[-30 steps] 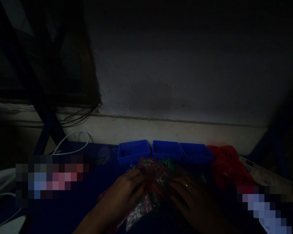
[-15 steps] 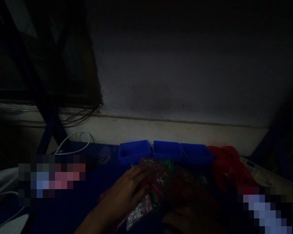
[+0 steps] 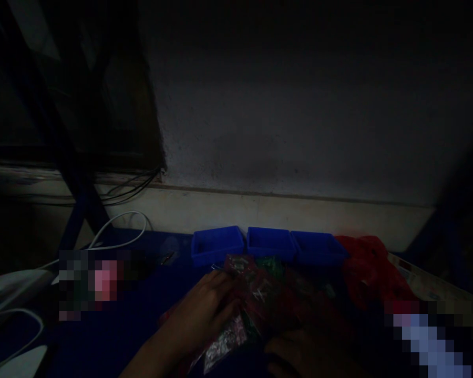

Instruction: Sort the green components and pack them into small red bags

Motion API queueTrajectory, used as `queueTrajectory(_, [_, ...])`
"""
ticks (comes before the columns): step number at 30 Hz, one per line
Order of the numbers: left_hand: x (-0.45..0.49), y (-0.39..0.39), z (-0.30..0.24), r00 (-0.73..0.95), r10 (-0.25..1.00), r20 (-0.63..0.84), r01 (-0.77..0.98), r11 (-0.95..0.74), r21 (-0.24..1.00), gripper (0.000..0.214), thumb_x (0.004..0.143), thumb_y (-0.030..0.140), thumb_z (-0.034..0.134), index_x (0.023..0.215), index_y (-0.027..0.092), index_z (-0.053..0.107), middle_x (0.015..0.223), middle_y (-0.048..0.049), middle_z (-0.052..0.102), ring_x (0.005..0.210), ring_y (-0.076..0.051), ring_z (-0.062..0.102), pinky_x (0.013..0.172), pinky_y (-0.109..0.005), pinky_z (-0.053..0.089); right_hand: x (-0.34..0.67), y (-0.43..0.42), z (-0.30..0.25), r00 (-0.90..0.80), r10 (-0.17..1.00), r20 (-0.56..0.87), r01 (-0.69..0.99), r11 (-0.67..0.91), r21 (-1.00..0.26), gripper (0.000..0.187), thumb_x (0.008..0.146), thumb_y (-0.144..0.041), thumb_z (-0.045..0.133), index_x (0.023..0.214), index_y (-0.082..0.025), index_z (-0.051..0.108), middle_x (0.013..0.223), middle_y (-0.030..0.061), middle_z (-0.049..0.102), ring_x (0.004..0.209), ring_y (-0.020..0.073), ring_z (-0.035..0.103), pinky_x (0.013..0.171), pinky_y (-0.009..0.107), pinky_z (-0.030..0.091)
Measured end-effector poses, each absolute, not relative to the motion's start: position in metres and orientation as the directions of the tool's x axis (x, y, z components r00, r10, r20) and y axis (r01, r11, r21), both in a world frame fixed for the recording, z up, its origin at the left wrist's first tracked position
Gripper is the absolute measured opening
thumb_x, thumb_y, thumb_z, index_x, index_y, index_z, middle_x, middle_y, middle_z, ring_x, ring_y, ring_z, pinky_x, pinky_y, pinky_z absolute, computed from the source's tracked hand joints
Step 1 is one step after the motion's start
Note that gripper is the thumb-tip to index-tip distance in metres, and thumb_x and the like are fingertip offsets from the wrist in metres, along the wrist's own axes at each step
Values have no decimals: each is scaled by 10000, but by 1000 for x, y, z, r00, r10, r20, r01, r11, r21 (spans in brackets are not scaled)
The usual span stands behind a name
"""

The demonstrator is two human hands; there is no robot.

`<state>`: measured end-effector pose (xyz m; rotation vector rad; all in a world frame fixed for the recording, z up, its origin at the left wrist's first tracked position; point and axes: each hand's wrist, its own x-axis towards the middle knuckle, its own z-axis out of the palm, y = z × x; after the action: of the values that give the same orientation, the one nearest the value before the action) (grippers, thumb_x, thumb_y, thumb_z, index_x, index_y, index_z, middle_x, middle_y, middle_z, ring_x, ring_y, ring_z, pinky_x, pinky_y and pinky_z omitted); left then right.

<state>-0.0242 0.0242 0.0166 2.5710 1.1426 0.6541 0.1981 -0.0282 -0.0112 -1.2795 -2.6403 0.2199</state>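
Observation:
A heap of small clear plastic packets (image 3: 260, 294) with red, pink and green contents lies on the dark blue table. My left hand (image 3: 211, 302) rests on the heap's left side, fingers stretched apart over the packets. Just below its fingers a shiny clear packet (image 3: 224, 344) lies near the table's front. My right hand (image 3: 294, 349) is low at the heap's near right side, very dim. Its fingers point left and look apart, with nothing visible in them. Deep shadow hides much of this hand and the packets beside it.
Three blue trays (image 3: 217, 245) line the back edge against the wall. A red plastic bag (image 3: 370, 268) lies at the right. A white cable (image 3: 132, 214) loops at the back left, by a blue frame post (image 3: 82, 194). Blurred blocks cover spots at both sides.
My right hand has shifted very slightly right, and the glare on the packets has changed a little. My left hand stays nearly in the same place.

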Motion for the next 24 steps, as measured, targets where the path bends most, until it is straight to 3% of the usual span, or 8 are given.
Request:
queueTrajectory(7, [-24, 24, 19, 589, 764, 261, 664, -642, 383, 179, 867, 201, 451, 912, 215, 624, 929, -37, 603, 891, -208, 541, 800, -365, 449, 199, -27, -10, -612, 786, 83, 764, 616, -192, 113, 772, -203, 618, 863, -259, 655, 807, -55, 737, 700, 141, 672, 643, 205, 456])
queueTrajectory(15, [-27, 24, 15, 593, 736, 328, 609, -676, 416, 205, 875, 252, 455, 978, 216, 629, 1010, -59, 614, 961, -214, 549, 847, -364, 452, 201, -26, -13, -613, 784, 100, 760, 619, -197, 101, 770, -211, 614, 851, -259, 649, 797, -63, 734, 685, 134, 669, 588, 192, 438])
queueTrajectory(24, [-26, 25, 13, 567, 766, 304, 645, -642, 415, 245, 866, 293, 476, 1071, 223, 590, 1051, -60, 613, 979, -224, 558, 850, -374, 457, 201, -24, -15, -612, 781, 123, 761, 624, -178, 112, 756, -205, 618, 846, -253, 664, 776, -47, 741, 652, 144, 673, 600, 214, 461])
